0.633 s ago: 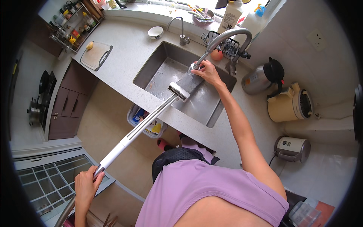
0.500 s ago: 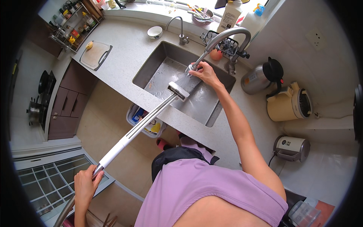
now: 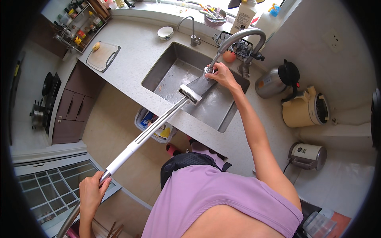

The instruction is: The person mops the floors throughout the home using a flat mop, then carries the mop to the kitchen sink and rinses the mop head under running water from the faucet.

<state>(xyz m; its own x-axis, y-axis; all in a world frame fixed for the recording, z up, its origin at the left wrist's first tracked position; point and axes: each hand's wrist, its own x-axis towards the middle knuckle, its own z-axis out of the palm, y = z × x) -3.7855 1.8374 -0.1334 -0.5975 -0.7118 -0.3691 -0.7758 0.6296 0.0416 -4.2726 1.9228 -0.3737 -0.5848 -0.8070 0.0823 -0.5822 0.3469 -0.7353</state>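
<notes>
My left hand [image 3: 91,191] is wrapped round the metal shaft of a long mop [image 3: 139,141], at the lower left. The mop slants up across the counter edge, and its white, flat head [image 3: 190,94] hangs over the near part of the steel sink [image 3: 212,114]. With its fingertips, my right hand [image 3: 224,75] grips the spray nozzle [image 3: 208,70] of the tall curved faucet [image 3: 238,35]. A fan of water [image 3: 199,85] runs from the nozzle onto the mop head. The underside of the mop head is hidden.
Right of the sink stand a steel jug [image 3: 270,85], a cream appliance [image 3: 301,111] and a kettle [image 3: 307,154]. A small bowl [image 3: 165,33], a thin tap [image 3: 194,39] and a cutting board [image 3: 102,57] are on the left counter. Below sits an open bin [image 3: 163,137].
My right hand has shifted the nozzle slightly to the right, and it hangs more upright. Water still falls on the mop head. My left hand keeps its hold, and the whole view has drifted slightly.
</notes>
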